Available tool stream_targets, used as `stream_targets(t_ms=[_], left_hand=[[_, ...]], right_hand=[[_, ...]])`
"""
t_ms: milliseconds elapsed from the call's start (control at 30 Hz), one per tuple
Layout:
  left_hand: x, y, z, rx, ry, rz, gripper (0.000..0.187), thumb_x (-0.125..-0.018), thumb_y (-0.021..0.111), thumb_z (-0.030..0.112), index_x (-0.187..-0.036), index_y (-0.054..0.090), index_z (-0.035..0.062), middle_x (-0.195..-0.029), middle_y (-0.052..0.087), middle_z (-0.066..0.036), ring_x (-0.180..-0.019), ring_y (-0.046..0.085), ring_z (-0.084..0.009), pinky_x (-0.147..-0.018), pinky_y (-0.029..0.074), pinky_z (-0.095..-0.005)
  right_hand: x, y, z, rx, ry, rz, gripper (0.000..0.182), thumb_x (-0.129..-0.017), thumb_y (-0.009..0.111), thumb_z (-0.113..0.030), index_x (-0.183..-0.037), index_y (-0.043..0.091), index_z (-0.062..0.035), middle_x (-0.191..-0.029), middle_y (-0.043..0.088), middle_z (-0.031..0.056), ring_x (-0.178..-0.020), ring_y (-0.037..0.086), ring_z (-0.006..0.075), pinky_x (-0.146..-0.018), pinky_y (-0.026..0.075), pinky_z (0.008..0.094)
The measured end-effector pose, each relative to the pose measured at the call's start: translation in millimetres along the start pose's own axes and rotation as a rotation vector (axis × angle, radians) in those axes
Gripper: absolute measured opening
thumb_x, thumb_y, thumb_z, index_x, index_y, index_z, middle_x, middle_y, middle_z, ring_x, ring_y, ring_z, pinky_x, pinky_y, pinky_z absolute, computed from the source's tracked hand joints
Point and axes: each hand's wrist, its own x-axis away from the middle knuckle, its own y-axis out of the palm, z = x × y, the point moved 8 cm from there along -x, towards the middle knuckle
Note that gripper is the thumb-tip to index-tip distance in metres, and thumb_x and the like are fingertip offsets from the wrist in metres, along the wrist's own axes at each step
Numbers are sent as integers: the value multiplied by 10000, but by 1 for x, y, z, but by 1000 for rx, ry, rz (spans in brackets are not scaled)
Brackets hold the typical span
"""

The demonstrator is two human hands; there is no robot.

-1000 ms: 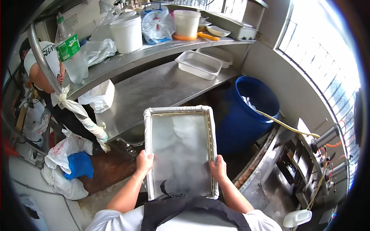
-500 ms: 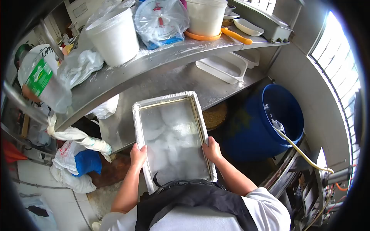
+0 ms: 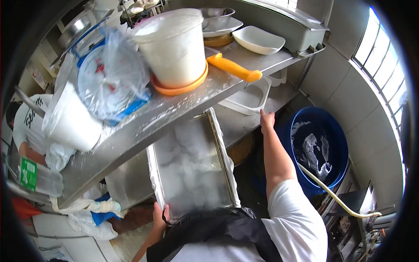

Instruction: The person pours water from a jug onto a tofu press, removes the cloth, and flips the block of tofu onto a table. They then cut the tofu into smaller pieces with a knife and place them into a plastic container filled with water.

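A rectangular metal tray (image 3: 152, 174) with cloth-like wrapping round its rim lies under the shelf edge, close to my body. Its flat inside looks cloudy and shiny. My left hand (image 3: 159, 215) holds the tray's near left corner, fingers closed on the rim. My right hand (image 3: 267, 120) is away from that tray, reaching forward to the near right corner of a white plastic tray (image 3: 248, 98) on the lower surface. The fingers are bent at its rim, and the grip is partly hidden.
Above the lower surface, a metal shelf (image 3: 144, 126) carries a white tub (image 3: 174, 52), an orange-handled item (image 3: 233, 67), a bagged scale (image 3: 109, 78) and a white bucket (image 3: 72, 118). A blue barrel (image 3: 286, 135) with a hose stands right. Another person (image 3: 30, 126) is at left.
My right hand has let go of the wrapped tray and moved forward to the white tray. My left hand has slid toward the near corner. The view has shifted right and closer to the shelf.
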Motion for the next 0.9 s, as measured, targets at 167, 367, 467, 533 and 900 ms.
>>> stream_targets(t_ms=[167, 367, 467, 533, 900], left_hand=[[-1, 11, -13, 35, -41, 65, 407, -928, 642, 250, -1180, 520, -44, -1001, 665, -307, -980, 664, -495, -846, 516, -501], [7, 4, 36, 25, -59, 117, 356, -932, 640, 231, -1134, 540, -45, -937, 662, -281, -905, 666, -475, -803, 519, -463], [-4, 5, 41, 22, -45, 121, 331, -944, 628, 208, -1136, 537, -46, -931, 666, -288, -903, 671, -482, -797, 521, -476], [-15, 4, 42, -4, -36, 82, 337, -947, 631, 203, -1147, 537, -51, -955, 668, -297, -931, 674, -478, -814, 520, -483], [-119, 57, 74, 76, -71, -196, 684, -1000, 641, 331, -1440, 404, -136, -1410, 523, -379, -1346, 518, -463, -1125, 416, -458]], right_hand=[[-17, 54, -15, -369, 305, -310, 569, -865, 747, -283, -1261, 543, 71, -1161, 649, 230, -922, 695, 390, -648, 602, 514], [15, 24, -60, -532, 80, 128, 272, -826, 658, -107, -1041, 544, 15, -865, 611, 110, -703, 590, 183, -579, 502, 340], [0, -7, -107, -820, 171, 148, 258, -826, 634, -74, -1048, 554, 31, -795, 585, 66, -647, 551, 168, -578, 501, 363], [-30, -11, -132, -959, 178, 24, 402, -914, 704, -227, -1183, 562, 35, -1042, 605, 144, -834, 613, 251, -697, 571, 457], [111, -70, 1, -465, 42, -509, 332, -1024, 626, -431, -972, 634, -103, -854, 623, -4, -705, 610, 112, -566, 471, 241]])
